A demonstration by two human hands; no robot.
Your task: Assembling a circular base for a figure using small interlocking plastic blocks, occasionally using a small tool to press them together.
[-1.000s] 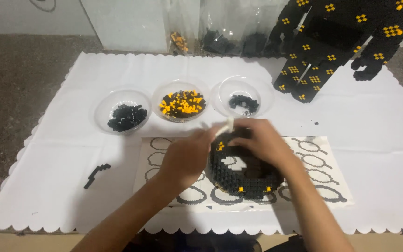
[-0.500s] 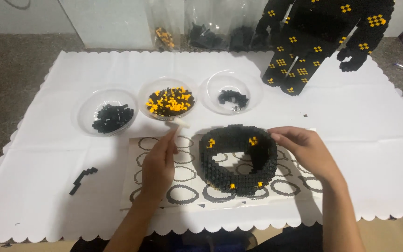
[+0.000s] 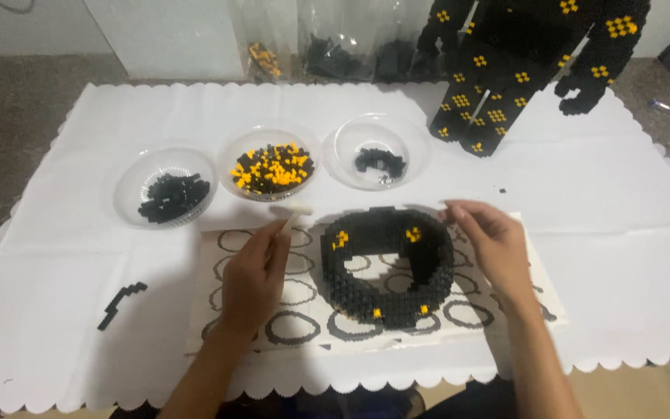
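Dim, soft overhead light; slight blur

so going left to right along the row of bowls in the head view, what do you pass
bowl of black pieces → bowl of mixed black and yellow pieces → bowl with a few black pieces → black and yellow block figure
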